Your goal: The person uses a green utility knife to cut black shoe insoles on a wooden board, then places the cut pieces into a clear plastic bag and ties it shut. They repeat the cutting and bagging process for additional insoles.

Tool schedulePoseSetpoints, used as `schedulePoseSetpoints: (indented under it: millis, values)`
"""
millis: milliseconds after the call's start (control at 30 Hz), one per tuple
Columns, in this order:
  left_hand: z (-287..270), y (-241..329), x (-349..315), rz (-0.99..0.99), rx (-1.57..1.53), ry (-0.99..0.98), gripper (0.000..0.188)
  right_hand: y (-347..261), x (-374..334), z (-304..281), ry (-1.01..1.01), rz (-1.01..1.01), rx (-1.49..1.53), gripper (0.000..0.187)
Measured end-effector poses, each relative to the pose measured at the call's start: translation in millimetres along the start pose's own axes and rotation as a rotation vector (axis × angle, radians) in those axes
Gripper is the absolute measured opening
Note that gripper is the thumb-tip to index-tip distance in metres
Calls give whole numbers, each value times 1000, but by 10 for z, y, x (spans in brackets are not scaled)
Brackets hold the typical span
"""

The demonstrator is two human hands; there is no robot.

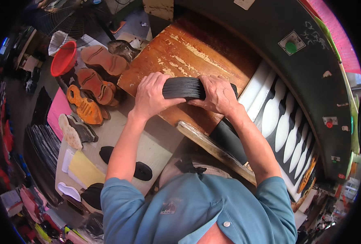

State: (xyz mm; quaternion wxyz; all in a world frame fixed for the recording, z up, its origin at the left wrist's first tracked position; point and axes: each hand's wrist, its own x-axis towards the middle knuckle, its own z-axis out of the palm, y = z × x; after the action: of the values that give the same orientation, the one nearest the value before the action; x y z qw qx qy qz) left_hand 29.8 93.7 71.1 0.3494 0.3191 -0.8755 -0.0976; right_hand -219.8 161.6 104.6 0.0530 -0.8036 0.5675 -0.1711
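A thick stack of thin black insole-like pieces (183, 88) is gripped between my two hands, its layered edges facing me. My left hand (152, 95) clasps the left end, thumb along the near side and fingers over the top. Around the right part wraps my right hand (218, 94), with the stack's end showing past its fingers. Beneath the stack lies a worn orange-brown wooden board (148, 67) with flaking patches. The undersides of the pieces are hidden.
A dark green machine body (306, 77) with a green button (290, 47) curves along the right. White sole-shaped pieces (273, 112) lie in a row on black material. On the left table are sole-shaped forms (84, 106), a red bowl (63, 59) and black pieces (143, 171).
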Motion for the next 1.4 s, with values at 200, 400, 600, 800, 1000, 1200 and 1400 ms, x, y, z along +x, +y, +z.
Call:
schedulePoseSetpoints:
  millis: [200,400,600,800,1000,1200,1400]
  values:
    - [-5,61,-35,-38,28,26,70,22,-1,11,23,-63,38,57]
    - [-533,731,-376,-101,32,61,75,-384,-395,-382,66,-153,60,55]
    - [-1084,1525,-1177,-462,-692,358,102,-864,-1180,-794,54,-176,332,61]
    - [-272,2257,-2067,-858,-1289,1079,75,-1347,-1828,-383,-506,160,726,75]
    - [0,2436,-2590,-1159,-1487,1177,32,-1329,-2108,109,-734,249,756,83]
    - [77,2544,-2936,-1091,-1595,1247,41,-1568,-2182,228,-778,266,873,78]
    - [-192,2720,-3434,-1205,-1464,1296,51,-2068,-2304,466,-892,190,892,79]
